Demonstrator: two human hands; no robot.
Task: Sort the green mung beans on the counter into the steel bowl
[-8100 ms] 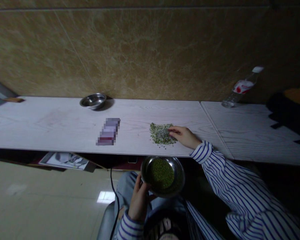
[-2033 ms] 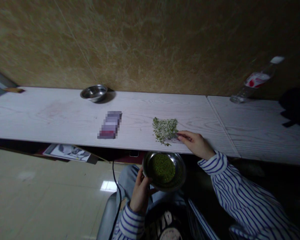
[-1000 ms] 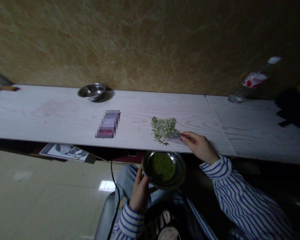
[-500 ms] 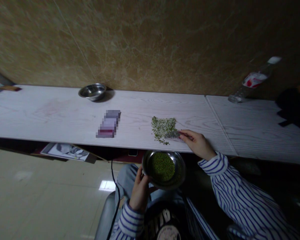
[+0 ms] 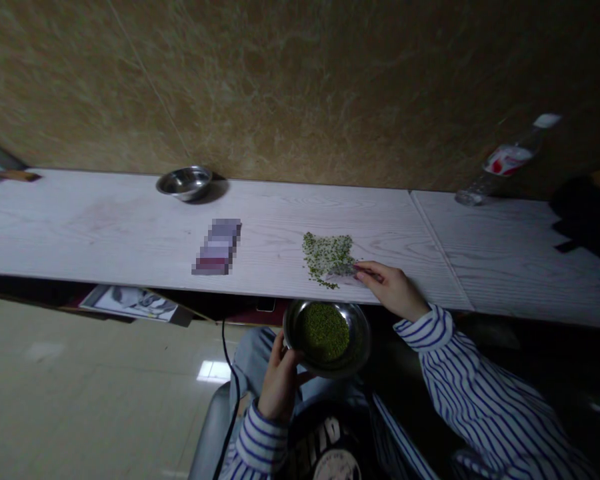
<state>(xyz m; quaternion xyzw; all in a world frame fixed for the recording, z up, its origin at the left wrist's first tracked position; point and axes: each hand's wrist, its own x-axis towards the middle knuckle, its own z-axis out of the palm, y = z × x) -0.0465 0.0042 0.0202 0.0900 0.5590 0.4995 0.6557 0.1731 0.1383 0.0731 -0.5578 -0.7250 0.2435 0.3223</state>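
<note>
Nearer to me along the scattered green beans point(image 5: 325, 252) than earlier, my right hand point(image 5: 397, 290) pinches a thin, translucent piece point(image 5: 344, 271), its kind unclear, at their near right corner. My left hand point(image 5: 280, 387) grips the rim of a round, shiny steel bowl point(image 5: 363, 341) holding more beans, just below the white wood-grain counter's point(image 5: 275, 270) edge. I seem to be working the patch's edge; another stroke calls for light fingers and a level bowl.
</note>
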